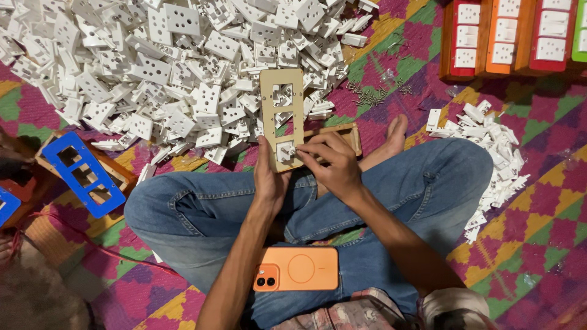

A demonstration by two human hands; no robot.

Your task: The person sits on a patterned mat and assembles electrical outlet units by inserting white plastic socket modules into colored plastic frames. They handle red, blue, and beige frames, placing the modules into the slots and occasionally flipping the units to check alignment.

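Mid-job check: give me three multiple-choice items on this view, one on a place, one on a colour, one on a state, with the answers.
1. Where does the orange phone lie?
A. on the person's lap
B. on the pile of white parts
C. on the blue plate

2. What colour is the plate with cut-outs that the hands hold?
A. blue
B. beige
C. green

3. How many of its three cut-outs hold a white socket module?
A. none
B. all three
C. only the lowest

Answers:
1 A, it rests on the jeans between the forearms.
2 B, the beige plate is held by the left hand; the blue plate lies aside.
3 C, the right hand presses the module into the bottom opening; the other two show the pile through them.
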